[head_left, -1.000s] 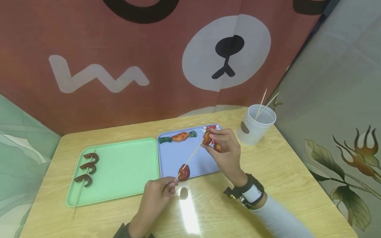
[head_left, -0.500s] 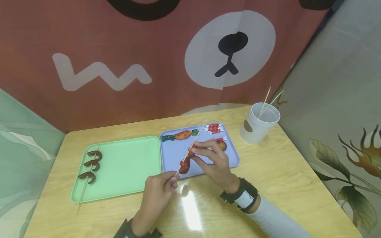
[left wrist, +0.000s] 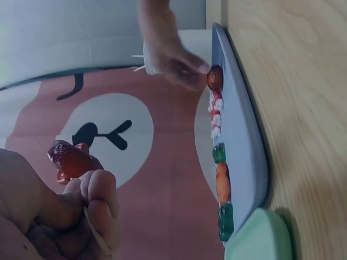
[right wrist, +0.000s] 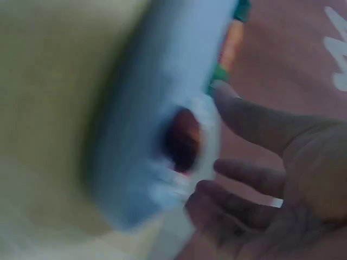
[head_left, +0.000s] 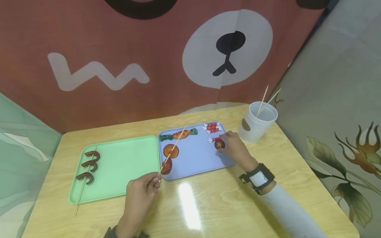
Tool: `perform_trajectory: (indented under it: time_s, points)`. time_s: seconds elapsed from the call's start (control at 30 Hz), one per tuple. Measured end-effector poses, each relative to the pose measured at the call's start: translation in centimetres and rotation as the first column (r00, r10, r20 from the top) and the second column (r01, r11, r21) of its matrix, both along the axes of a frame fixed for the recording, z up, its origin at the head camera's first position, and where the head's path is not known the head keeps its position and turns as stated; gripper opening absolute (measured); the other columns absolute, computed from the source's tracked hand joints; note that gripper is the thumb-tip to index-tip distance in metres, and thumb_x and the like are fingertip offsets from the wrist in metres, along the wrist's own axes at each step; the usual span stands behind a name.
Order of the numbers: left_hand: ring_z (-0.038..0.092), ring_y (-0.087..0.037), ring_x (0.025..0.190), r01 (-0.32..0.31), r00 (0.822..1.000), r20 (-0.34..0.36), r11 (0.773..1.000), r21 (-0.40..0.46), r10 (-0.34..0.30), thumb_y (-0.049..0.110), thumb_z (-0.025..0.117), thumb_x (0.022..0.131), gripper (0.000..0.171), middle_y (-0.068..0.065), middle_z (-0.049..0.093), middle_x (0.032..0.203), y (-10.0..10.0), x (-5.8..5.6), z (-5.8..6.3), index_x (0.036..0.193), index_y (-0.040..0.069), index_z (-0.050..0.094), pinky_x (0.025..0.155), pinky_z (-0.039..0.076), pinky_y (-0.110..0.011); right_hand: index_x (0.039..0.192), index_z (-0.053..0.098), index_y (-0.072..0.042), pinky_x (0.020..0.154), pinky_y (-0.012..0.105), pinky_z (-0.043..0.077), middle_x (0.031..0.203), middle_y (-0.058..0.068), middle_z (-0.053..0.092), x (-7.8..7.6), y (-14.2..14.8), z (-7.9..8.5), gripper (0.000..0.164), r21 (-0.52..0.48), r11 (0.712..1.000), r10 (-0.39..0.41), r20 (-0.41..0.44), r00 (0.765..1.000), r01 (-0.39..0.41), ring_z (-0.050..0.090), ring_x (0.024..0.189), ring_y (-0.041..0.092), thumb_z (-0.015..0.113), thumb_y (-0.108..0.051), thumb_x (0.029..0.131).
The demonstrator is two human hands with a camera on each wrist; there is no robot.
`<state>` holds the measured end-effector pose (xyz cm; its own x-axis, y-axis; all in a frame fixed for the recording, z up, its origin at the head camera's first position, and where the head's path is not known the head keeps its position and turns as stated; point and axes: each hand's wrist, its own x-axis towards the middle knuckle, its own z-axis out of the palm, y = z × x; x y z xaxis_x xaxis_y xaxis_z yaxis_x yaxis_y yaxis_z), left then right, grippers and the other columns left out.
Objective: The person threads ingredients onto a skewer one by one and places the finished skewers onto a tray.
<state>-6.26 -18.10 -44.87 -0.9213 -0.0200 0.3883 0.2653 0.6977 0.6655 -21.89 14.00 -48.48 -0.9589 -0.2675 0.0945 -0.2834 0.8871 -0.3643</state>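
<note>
Both hands work near blue tray's [head_left: 193, 162] front edge.

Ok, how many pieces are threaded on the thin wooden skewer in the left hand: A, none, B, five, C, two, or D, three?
C: the thin wooden skewer pinched by the left hand carries two reddish-brown round pieces, one above the other over the pale blue plastic tray.

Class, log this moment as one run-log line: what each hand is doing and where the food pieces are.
left hand: pinches thin wooden skewer carrying two reddish-brown pieces | right hand: at round dark-red piece, grasp unclear | piece lies on: lilac-blue plastic tray
</note>
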Motion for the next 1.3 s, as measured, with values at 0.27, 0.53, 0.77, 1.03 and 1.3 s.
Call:
perform_trajectory:
  time_s: [0.27, 0.53, 0.77, 1.03, 1.3]
  points:
    - [0.069, -0.009, 0.060, -0.013, 0.999, 0.030, 1.000, -0.001, 0.013, -0.023, 0.069, 0.079, 0.020, -0.011, 0.077, 0.078, -0.6, 0.3, -0.3, 0.091, -0.008, 0.077, 0.055, 0.055, -0.006, 0.119, 0.070, 0.001, 0.093, 0.047, 0.058, 0.109, 0.016, 0.065, -0.2, -0.2, -2.6, 0.044, -0.006, 0.997, 0.077, -0.056, 0.995, -0.077, 0.062, 0.104, 0.034, 0.086, -0.009, 0.080]
    - [0.067, -0.006, 0.059, -0.010, 1.000, 0.000, 1.000, -0.011, 0.010, -0.024, 0.069, 0.078, 0.022, -0.011, 0.077, 0.076, -0.4, 0.0, -0.3, 0.090, -0.007, 0.077, 0.053, 0.054, -0.006, 0.127, 0.064, 0.000, 0.093, 0.043, 0.062, 0.115, 0.017, 0.068, -0.5, -0.4, -1.4, 0.045, -0.370, 0.919, 0.138, -0.020, 0.990, -0.136, 0.068, 0.108, 0.032, 0.081, -0.005, 0.086]
    - [0.066, -0.004, 0.058, 0.041, 0.998, -0.057, 0.999, 0.017, -0.040, -0.025, 0.070, 0.075, 0.025, -0.006, 0.076, 0.073, 0.2, -0.2, -0.7, 0.089, -0.005, 0.077, 0.054, 0.054, -0.006, 0.147, 0.051, -0.003, 0.106, 0.037, 0.057, 0.146, 0.015, 0.056, 0.9, -1.0, 2.9, 0.049, -0.914, 0.405, 0.386, 0.144, 0.911, -0.027, 0.066, 0.123, 0.021, 0.065, -0.009, 0.100]
    - [0.069, -0.008, 0.060, 0.072, 0.994, -0.078, 0.997, -0.021, -0.073, -0.027, 0.070, 0.072, 0.029, -0.007, 0.077, 0.076, 0.9, -0.1, -1.1, 0.088, -0.003, 0.077, 0.057, 0.054, -0.005, 0.149, 0.046, 0.001, 0.108, 0.038, 0.055, 0.147, 0.017, 0.051, 2.6, -2.2, 6.3, 0.041, -0.996, 0.060, 0.533, 0.093, 0.841, 0.072, 0.062, 0.128, 0.023, 0.046, -0.004, 0.108]
    - [0.073, -0.012, 0.064, 0.059, 0.997, -0.054, 0.996, -0.061, -0.063, -0.026, 0.069, 0.072, 0.031, -0.008, 0.079, 0.079, 1.1, 0.1, -1.1, 0.088, -0.001, 0.079, 0.061, 0.058, -0.009, 0.151, 0.042, 0.004, 0.108, 0.036, 0.055, 0.149, 0.008, 0.047, 3.5, -3.1, 7.1, 0.048, -0.993, 0.060, 0.549, 0.118, 0.828, 0.102, 0.059, 0.131, 0.019, 0.050, -0.011, 0.107]
